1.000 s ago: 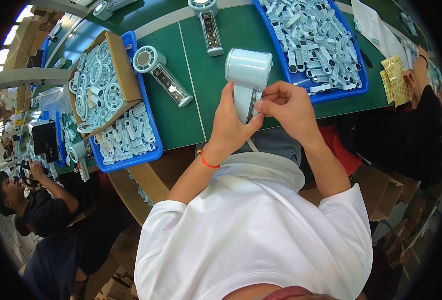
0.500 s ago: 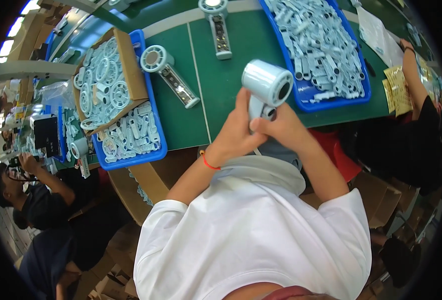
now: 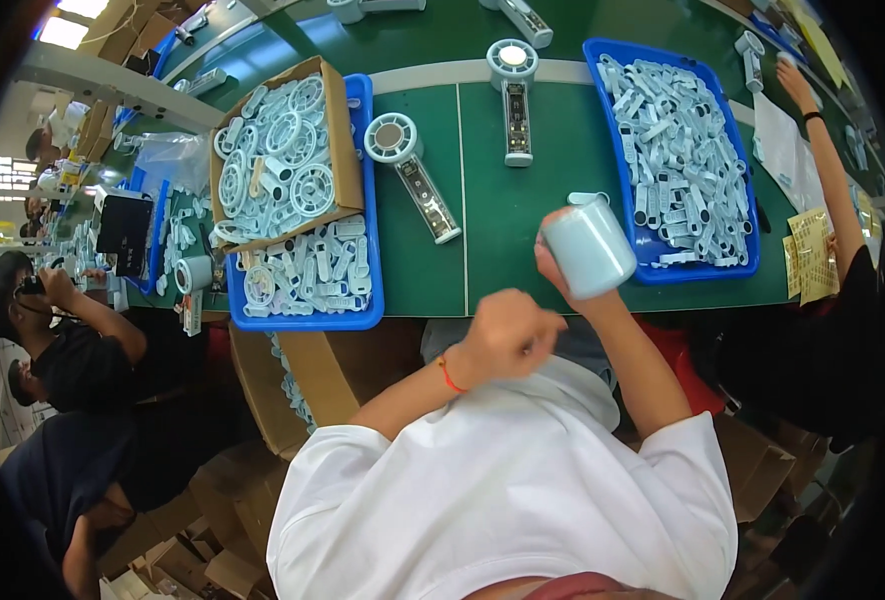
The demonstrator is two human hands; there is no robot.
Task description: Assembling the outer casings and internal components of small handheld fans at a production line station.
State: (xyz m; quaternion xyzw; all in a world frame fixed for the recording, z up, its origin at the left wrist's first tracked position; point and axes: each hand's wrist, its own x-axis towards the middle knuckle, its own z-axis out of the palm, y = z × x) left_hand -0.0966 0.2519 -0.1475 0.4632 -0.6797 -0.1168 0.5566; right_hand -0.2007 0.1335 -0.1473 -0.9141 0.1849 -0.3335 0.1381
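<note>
My right hand (image 3: 555,262) is wrapped round a pale blue handheld fan (image 3: 591,248), held over the table's near edge beside the right tray. The fan's smooth round head faces up and its handle is mostly hidden by the hand. Closer to my body, my left hand (image 3: 508,335) is apart from the fan with its fingers curled; a small dark spot shows at the fingers, too blurred to name. Two more handheld fans, a left one (image 3: 418,185) and a farther one (image 3: 516,105), lie on the table with their handles' inner parts exposed.
A blue tray (image 3: 750,262) of small pale parts stands at right. At left a cardboard box (image 3: 346,165) of ring-shaped parts rests on another blue tray (image 3: 308,322). A co-worker's arm (image 3: 833,160) reaches in at far right, near yellow sheets (image 3: 813,255). Other people sit at left.
My left hand has let go of the fan and drawn back toward my body. The right hand has turned the fan and moved it right. The whole view has shifted.
</note>
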